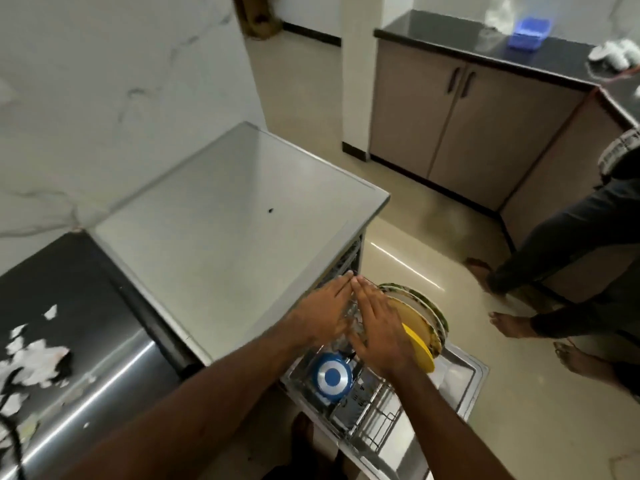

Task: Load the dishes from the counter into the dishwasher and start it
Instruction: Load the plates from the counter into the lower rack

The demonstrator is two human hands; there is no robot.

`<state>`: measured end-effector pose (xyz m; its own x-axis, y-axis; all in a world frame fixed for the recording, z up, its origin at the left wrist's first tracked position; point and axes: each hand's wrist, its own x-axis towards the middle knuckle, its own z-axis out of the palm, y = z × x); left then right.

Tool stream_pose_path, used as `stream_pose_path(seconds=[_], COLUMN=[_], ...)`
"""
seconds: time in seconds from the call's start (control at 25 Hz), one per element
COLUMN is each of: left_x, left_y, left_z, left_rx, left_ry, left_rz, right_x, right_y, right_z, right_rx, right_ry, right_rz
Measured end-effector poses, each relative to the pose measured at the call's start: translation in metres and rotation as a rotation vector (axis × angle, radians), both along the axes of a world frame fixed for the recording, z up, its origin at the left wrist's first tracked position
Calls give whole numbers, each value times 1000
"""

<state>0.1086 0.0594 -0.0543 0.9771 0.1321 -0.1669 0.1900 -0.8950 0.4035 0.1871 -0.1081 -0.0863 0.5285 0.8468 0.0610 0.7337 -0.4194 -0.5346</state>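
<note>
Left hand (322, 313), right hand (377, 327) flat, fingertips (346, 278) touching beside dishwasher (225, 202) edge.

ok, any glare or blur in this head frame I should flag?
Head view: glare streak on the floor and a bright band on the steel appliance; left hand and right hand slightly soft; blue box far back smeared; wide-angle bends straight edges.

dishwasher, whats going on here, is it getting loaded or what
A person is at the open dishwasher, with its lower rack pulled out. The left hand and right hand are flat, fingers straight, fingertips meeting over something clear in the rack; whether they touch it is unclear. Plates stand upright beside the right hand, and a blue-bottomed pan sits nearer. The door is down, so it isn't started.
</note>
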Motion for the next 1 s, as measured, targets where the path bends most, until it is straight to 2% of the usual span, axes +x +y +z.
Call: stream_pose_path(seconds=[0.12,0.24,0.44,0.76,1.0], left_x=[-45,-110,-255,-527,-678], left_y=[18,41,77,60,27], left_z=[19,28,44,65,56], left_rx=[-1,58,135,71,21], left_ry=[-63,-45,-17,54,208], left_rz=[161,354,707,1269,1521], right_x=[-13,-47,-127,-320,-470], right_y=[32,76,156,233,260], right_z=[18,30,39,57,60], right_rx=[18,20,3,-15,-225], right_ry=[-62,-89,-84,-57,-65], right_rz=[159,304,522,759,947])
